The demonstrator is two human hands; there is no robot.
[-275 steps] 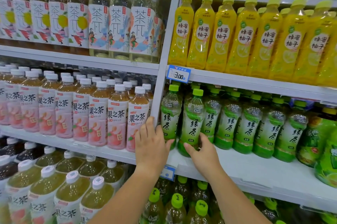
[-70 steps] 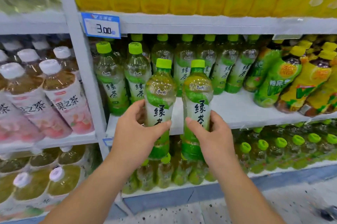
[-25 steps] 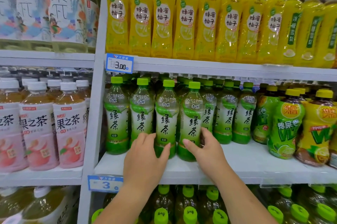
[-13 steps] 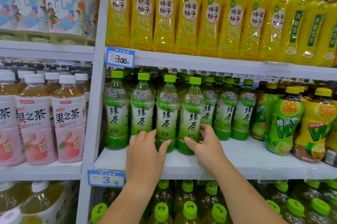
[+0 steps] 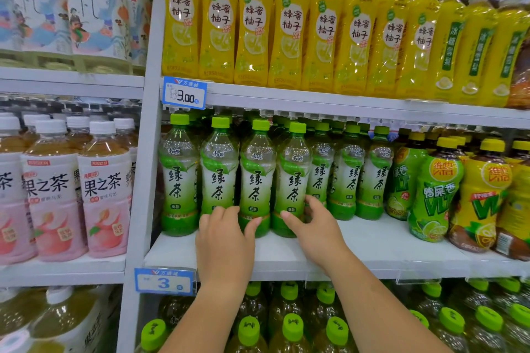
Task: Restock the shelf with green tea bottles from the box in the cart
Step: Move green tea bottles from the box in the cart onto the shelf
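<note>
Left grip (image 5: pixel 225 233) wrapped low on third green tea bottle (image 5: pixel 256 177) (probably, fingers half hidden), right grip (image 5: pixel 311 226) curled round fourth bottle (image 5: pixel 292 177), both upright at shelf (image 5: pixel 372 246) front. Nudge flush, labels out, release gently.

Yellow honey-citrus bottles (image 5: pixel 218 22) line the upper tier; pink peach tea bottles (image 5: pixel 103 189) stand left, beside a blue price tag (image 5: pixel 185 93).

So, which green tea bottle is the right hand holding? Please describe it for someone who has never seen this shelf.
Find the white shelf under the blue 3.00 price tag. In its front row, the green tea bottle is fourth from the left. Only it has the right hand round its base.
</note>
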